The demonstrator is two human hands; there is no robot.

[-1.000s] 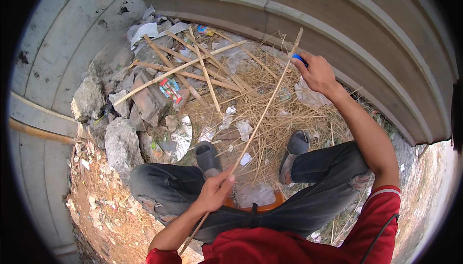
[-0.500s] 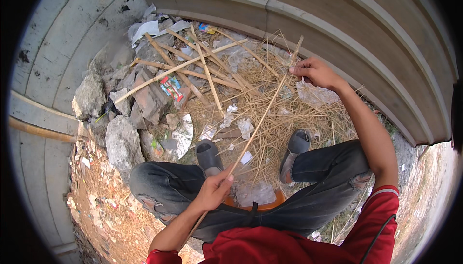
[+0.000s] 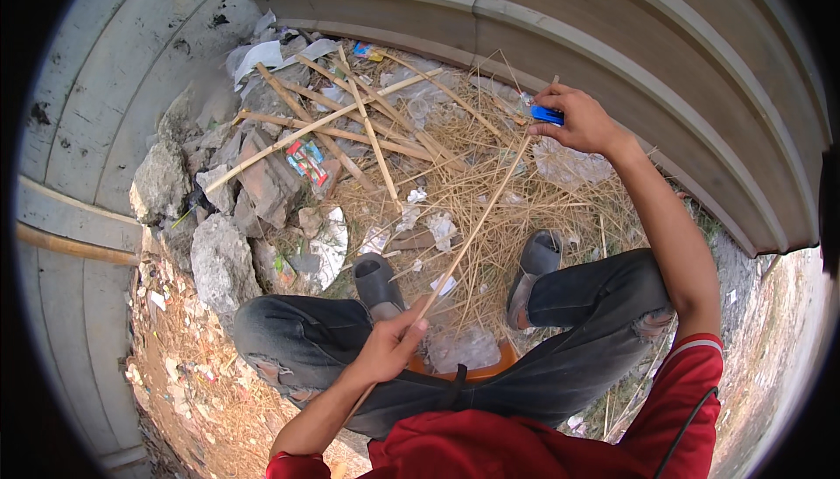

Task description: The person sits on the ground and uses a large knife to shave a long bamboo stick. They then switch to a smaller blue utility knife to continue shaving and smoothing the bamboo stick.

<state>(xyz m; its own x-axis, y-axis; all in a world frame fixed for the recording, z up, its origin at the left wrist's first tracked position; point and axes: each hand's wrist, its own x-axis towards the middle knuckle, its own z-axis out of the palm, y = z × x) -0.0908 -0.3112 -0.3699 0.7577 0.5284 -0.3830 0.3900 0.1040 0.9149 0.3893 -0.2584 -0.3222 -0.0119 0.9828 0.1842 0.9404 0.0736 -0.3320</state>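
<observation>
A long, thin pale stick (image 3: 477,227) runs slantwise from beside my left forearm up to my right hand. My left hand (image 3: 391,345) is closed around its lower part, above my left thigh. Out at the upper right, my right hand (image 3: 576,118) is closed on a small bright-blue tool (image 3: 548,115), held against the stick near its upper end. The tool's working edge is too small to make out; its fingers partly cover it. Dry straw-like shavings (image 3: 499,256) litter the ground below the stick.
Several cut sticks (image 3: 378,146) lie crossed over rubble (image 3: 223,260) and scraps at the left. A ribbed metal wall (image 3: 595,50) curves behind my right hand. Between my legs is an orange object (image 3: 490,372) with clear plastic (image 3: 464,348) on it. My sandalled feet (image 3: 535,260) flank the shavings.
The blue tool now shows in my right hand, which has turned at the stick's upper end. My left hand keeps its grip, almost unmoved.
</observation>
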